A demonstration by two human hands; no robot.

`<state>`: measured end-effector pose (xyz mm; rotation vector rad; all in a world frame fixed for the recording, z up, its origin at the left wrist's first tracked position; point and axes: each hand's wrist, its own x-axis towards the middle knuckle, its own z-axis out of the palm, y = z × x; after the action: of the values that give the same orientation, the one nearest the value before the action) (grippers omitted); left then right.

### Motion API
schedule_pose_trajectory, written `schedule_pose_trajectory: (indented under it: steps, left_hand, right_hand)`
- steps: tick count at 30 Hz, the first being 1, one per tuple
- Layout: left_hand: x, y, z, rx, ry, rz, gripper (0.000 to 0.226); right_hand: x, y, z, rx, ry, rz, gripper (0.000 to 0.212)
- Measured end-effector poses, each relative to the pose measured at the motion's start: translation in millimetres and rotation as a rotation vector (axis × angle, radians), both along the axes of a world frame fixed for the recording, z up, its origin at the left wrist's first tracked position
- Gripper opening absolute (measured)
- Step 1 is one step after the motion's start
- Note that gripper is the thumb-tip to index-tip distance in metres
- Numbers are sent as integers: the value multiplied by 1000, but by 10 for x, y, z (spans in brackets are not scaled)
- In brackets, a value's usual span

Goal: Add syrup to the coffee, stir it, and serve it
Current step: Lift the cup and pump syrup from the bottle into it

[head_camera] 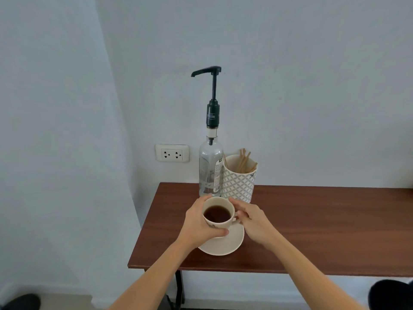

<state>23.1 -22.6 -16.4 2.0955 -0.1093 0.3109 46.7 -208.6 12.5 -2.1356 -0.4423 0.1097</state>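
A cream cup (220,225) holding dark coffee sits over a cream saucer (230,245) near the left end of the wooden table. My left hand (199,224) wraps around the cup's left side, thumb along its front. My right hand (251,220) pinches the cup's handle on the right. Just behind the cup stands a clear glass syrup bottle (210,168) with a tall black pump whose spout points left, high above the cup. Beside it, a patterned paper cup (239,182) holds several wooden stir sticks (244,161).
The brown wooden table (324,224) runs off to the right against a white wall. A double wall socket (172,153) sits left of the bottle. The table's left edge drops off just left of the saucer; a black table leg (180,289) stands below.
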Motion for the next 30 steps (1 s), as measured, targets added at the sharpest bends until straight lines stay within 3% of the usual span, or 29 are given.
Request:
schedule_pose_trajectory:
  steps: [7, 9, 12, 16, 20, 25, 27, 30]
  left_hand:
    - [45, 147, 412, -48, -19, 26, 86]
    - [96, 221, 622, -65, -17, 33, 86]
    - [196, 334, 981, -91, -35, 35, 85]
    - [329, 465, 1510, -126, -69, 63, 97]
    - [479, 590, 1997, -133, -65, 97, 103]
    - [668, 665, 2359, -180, -57, 140, 104]
    - [734, 672, 2449, -197, -60, 143, 105]
    - [821, 684, 2561, -203, -63, 131, 102]
  right_hand:
    - [31, 107, 501, 78, -16, 81, 77]
    - [98, 168, 715, 87, -56, 93, 67]
    - [287, 279, 1082, 161, -133, 14, 35]
    - [607, 476, 1784, 282, -305, -150, 34]
    - [976, 751, 2405, 382, -225, -194, 50]
    - [1158, 1066, 2717, 497, -132, -186, 56]
    - [1219, 1148, 2722, 545, -133, -198, 49]
    - [1316, 1221, 2668, 645, -143, -198, 22]
